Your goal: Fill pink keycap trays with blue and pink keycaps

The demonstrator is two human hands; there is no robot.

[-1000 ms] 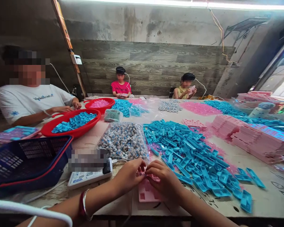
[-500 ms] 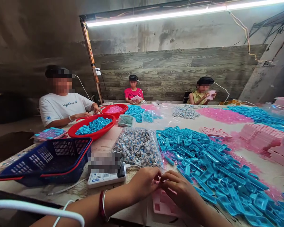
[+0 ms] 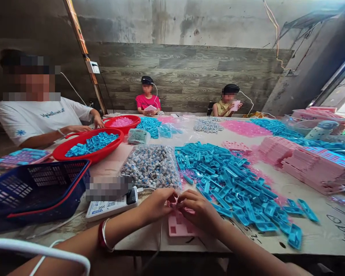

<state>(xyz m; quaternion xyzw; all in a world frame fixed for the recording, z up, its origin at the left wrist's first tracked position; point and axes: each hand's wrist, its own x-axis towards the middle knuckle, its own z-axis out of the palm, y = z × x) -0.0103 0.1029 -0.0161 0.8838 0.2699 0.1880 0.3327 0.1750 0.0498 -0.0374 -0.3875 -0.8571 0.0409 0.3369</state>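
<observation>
Both hands — left hand (image 3: pixel 158 205), right hand (image 3: pixel 199 212) — pinch together over the pink tray (image 3: pixel 179 227) on the desk (image 3: pixel 319 237), seemingly gripping a small piece — too hidden to name.

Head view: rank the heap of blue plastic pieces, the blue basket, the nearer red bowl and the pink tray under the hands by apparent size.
1. heap of blue plastic pieces
2. blue basket, though it lies near the camera and is cut by the frame edge
3. red bowl
4. pink tray, partly hidden by both hands
</observation>
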